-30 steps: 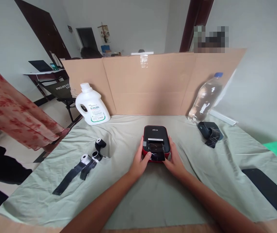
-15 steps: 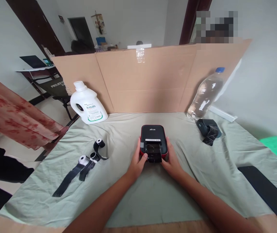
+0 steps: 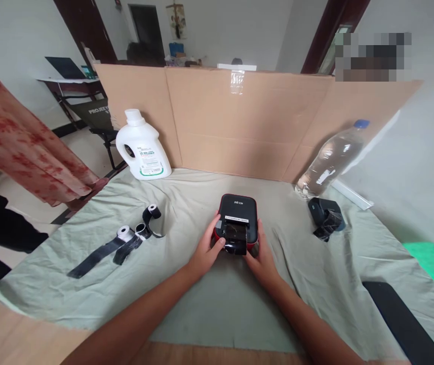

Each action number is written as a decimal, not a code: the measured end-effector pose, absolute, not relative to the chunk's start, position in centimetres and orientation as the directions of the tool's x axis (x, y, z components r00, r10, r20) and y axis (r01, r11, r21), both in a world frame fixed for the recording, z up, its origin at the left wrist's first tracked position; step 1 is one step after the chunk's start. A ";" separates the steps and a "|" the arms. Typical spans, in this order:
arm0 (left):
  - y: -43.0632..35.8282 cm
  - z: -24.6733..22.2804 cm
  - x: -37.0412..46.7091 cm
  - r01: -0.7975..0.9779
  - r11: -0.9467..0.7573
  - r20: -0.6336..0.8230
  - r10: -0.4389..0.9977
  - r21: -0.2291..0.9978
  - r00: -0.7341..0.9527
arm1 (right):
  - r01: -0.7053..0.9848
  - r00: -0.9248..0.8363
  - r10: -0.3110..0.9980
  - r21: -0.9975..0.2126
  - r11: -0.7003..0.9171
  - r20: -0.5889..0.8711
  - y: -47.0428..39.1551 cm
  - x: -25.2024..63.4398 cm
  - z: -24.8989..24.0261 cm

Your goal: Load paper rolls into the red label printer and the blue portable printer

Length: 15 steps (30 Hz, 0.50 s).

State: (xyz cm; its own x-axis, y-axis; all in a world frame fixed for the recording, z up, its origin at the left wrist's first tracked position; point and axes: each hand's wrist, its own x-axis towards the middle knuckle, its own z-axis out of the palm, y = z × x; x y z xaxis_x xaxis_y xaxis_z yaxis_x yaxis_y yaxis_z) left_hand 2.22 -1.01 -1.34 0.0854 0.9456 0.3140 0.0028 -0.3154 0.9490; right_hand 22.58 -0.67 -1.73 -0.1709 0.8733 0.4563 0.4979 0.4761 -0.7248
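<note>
A black box-shaped device with red edges (image 3: 238, 209) sits on the green cloth, with a strip of shiny black film (image 3: 235, 239) coming out of its front. My left hand (image 3: 206, 249) holds its left side, the thumb near the film. Against the right side and lower right corner rests my right hand (image 3: 263, 254), its fingers wrapped along the edge. To the left lie several rolls of black tape (image 3: 125, 233), partly unrolled. At the right is a smaller dark device (image 3: 325, 213) with crumpled black film on it.
A white detergent bottle (image 3: 144, 149) and a clear plastic bottle (image 3: 330, 161) stand before a cardboard screen (image 3: 239, 121). A long black object (image 3: 402, 319) and green plastic (image 3: 433, 266) lie at the right. A person's dark sleeve (image 3: 7, 218) shows at far left.
The camera view has tilted and shifted slightly. Both hands keep their hold on the black device, which looks otherwise the same.
</note>
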 end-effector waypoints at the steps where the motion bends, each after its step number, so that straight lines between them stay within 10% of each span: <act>1: -1.0 -1.6 2.3 -0.028 -0.329 0.330 0.942 0.944 0.066 | 0.501 -0.168 0.872 -0.722 0.478 0.460 -0.7 22.6 -1.7; 15: -0.7 -1.9 2.3 -0.114 -0.344 0.353 0.933 0.932 0.070 | 0.497 -0.157 0.888 -0.743 0.449 0.432 -0.6 22.6 -1.6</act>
